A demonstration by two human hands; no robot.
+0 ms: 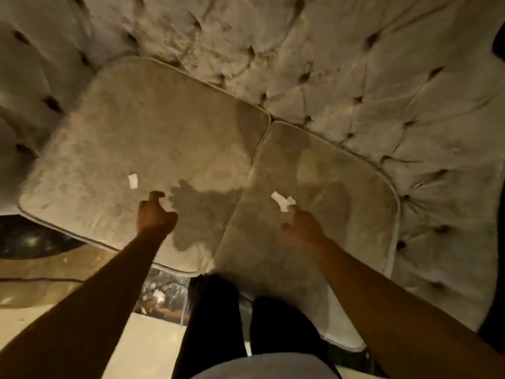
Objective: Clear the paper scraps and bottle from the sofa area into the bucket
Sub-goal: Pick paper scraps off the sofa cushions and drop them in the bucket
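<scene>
Head view: left hand [155,213] open, paper scrap [133,181] just far-left of it.
Right hand [300,228]: pinching white scraps [281,200].

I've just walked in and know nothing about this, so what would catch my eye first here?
Two bare arms reach out over a tufted beige sofa. The right hand pinches a white paper scrap above the right seat cushion. The left hand, fingers loosely curled, reaches toward another small scrap lying on the left cushion.
</scene>
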